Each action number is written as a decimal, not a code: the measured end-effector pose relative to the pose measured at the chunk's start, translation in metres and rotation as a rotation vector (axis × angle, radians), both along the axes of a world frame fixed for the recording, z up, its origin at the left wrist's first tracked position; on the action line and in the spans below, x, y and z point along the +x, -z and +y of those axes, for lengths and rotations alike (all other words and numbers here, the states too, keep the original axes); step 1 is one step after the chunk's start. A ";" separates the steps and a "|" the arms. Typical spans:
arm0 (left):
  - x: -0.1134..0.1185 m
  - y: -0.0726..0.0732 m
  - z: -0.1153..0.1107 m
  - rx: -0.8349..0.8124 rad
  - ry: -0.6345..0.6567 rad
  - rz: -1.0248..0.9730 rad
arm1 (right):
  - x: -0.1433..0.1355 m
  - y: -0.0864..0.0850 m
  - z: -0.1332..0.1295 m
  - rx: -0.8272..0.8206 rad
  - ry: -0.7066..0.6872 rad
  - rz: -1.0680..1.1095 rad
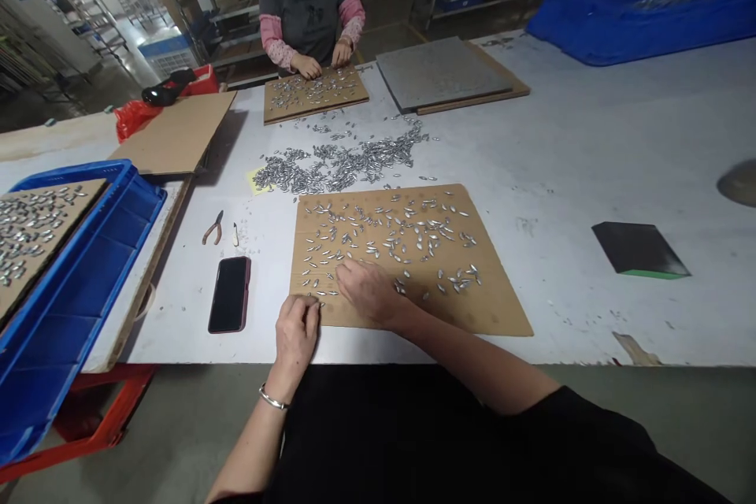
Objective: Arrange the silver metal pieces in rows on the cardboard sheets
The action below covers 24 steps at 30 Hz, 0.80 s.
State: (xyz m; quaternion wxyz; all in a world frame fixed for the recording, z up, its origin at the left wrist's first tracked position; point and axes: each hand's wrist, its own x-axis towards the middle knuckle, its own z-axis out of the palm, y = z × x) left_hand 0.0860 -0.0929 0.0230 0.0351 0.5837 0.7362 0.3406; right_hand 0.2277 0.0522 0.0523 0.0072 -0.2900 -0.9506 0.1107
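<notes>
Cardboard (496,311) lay beneath right hand (367,290), left hand (296,331) at its corner; grips unclear; silvery pieces (420,241) likely needed light pinching.

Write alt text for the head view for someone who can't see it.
A person's left hand and right hand are at a cardboard sheet scattered with small silvery pieces, on a white table. Beyond it lies a heap of similar pieces; a phone and pliers lie to the sheet's left. Opposite, another person has both hands at a second sheet.
</notes>
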 end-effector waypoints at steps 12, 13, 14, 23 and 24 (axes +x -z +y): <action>-0.016 -0.011 0.048 -0.245 -0.041 0.078 | 0.048 -0.006 0.010 -0.068 0.084 0.142; -0.016 -0.014 0.049 -0.264 -0.033 0.080 | 0.054 -0.006 0.009 -0.075 0.100 0.141; -0.017 -0.016 0.050 -0.281 -0.022 0.081 | 0.059 -0.006 0.007 -0.083 0.111 0.136; -0.018 -0.033 0.066 -0.405 0.067 0.060 | 0.053 0.002 0.001 -0.124 0.044 0.149; -0.019 -0.034 0.068 -0.406 0.061 0.058 | 0.051 0.002 0.003 -0.121 0.044 0.133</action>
